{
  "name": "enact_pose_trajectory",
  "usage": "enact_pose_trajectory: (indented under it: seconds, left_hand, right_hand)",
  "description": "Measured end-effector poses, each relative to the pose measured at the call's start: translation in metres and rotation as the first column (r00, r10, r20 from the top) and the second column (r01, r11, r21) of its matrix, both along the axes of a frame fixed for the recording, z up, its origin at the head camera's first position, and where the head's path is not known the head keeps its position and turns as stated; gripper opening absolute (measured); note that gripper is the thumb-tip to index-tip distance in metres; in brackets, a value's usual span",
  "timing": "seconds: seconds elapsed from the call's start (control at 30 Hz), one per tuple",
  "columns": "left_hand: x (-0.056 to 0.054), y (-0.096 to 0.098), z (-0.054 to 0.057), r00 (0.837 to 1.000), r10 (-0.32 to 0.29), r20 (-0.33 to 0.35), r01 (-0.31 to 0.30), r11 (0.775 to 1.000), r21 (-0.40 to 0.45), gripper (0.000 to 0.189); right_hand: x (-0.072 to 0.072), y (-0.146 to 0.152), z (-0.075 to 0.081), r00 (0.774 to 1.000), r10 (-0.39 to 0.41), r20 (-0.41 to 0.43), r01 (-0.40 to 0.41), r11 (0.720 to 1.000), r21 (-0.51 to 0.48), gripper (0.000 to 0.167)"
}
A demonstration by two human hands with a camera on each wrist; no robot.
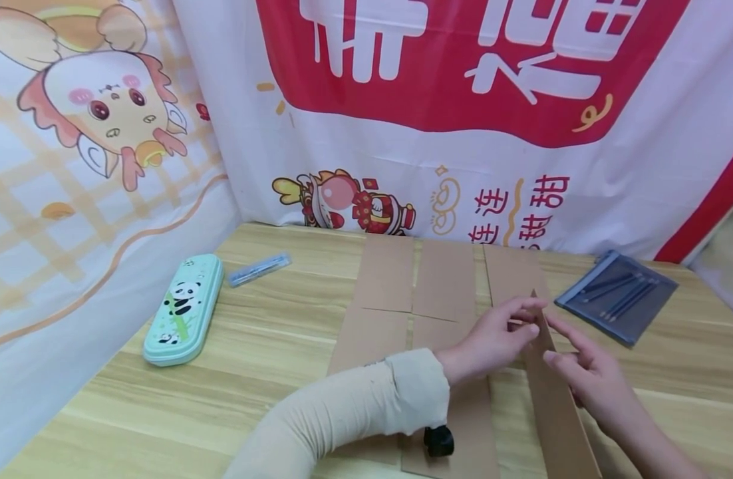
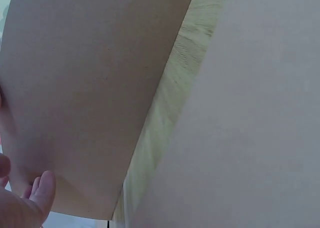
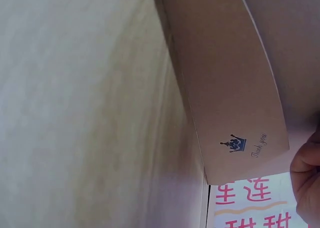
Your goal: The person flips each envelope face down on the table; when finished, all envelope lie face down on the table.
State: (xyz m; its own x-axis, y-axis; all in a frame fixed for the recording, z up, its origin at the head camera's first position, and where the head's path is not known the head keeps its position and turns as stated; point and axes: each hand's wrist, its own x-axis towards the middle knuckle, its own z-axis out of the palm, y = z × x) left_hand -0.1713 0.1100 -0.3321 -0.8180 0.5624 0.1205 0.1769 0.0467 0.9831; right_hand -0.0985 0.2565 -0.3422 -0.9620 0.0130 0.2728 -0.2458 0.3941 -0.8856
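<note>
Both hands hold a brown kraft paper piece (image 1: 555, 392) standing on its long edge at the right of the table. My left hand (image 1: 495, 336) pinches its far upper part between thumb and fingers. On the other side, my right hand (image 1: 594, 376) grips the upper edge, thumb on the near face and forefinger behind. A dark crown and "Thank you" are printed near one end of the kraft paper (image 3: 225, 97) in the right wrist view. Only some fingertips (image 2: 45, 190) show low in the left wrist view.
More flat brown kraft pieces (image 1: 384, 273) lie in columns to the left, another (image 1: 510, 266) just beyond the hands. A panda pencil case (image 1: 183, 309) and a clear pen packet (image 1: 260, 269) lie left; a dark zip pouch (image 1: 618, 296) with pencils lies right. Printed cloth (image 1: 366, 146) hangs behind.
</note>
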Motion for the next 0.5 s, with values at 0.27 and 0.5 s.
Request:
enact_pose_trajectory:
  seconds: [0.27, 0.5]
  left_hand:
    - [0.004, 0.001, -0.002, 0.998, -0.022, -0.058, 0.022, 1.000, -0.006, 0.046]
    - [0.002, -0.008, -0.008, 0.997, -0.056, -0.049, 0.057, 0.998, 0.032, 0.048]
  right_hand:
    - [0.002, -0.002, 0.005, 0.982, -0.118, -0.147, 0.126, 0.991, 0.049, 0.059]
    - [0.004, 0.003, 0.011, 0.970, -0.192, -0.152, 0.200, 0.979, 0.041, 0.053]
